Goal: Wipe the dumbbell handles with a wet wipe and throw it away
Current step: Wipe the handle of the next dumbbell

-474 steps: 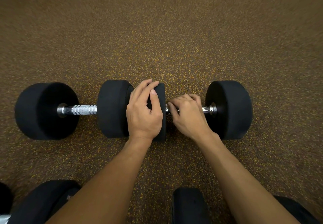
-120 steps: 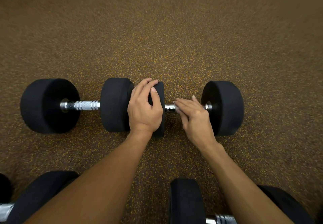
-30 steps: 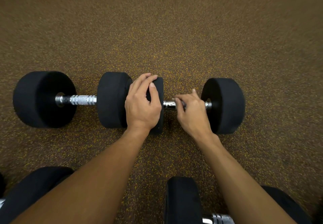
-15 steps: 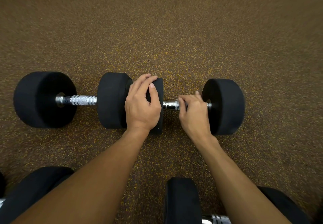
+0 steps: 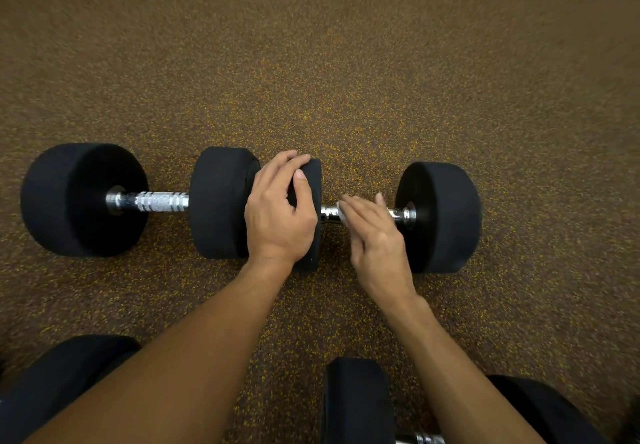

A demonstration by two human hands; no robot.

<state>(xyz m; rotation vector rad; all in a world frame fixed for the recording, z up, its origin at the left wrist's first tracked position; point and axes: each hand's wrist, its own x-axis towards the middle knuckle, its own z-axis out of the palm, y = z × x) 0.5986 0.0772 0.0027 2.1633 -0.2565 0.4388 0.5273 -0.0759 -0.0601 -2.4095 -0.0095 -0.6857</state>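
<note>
Since the frame half a second back, the right grip (image 5: 375, 235) opens out from a curl round the bar into flat fingers and slides a little leftward along the handle (image 5: 401, 214) of the right dumbbell (image 5: 440, 216). A corner of the white wet wipe (image 5: 341, 214) now peeks out beneath its fingertips, pressed onto the chrome near the inner head (image 5: 311, 180). Those fingers lie straight and together, not clamped, though motion blur makes the exact contact hard to read; probably the wipe is pinned between fingers and bar. The left grip (image 5: 280, 208) is unchanged, with fingers curled over the top of that inner head and thumb on its near face, steadying the weight on the speckled floor (image 5: 346, 79). I judge this a wiping stroke mid-travel on the right handle. The left dumbbell (image 5: 83, 197), just beside on the left, lies with its knurled bar bare and nothing on it, so by my reckoning that bar and the throwing away are yet to come.
</note>
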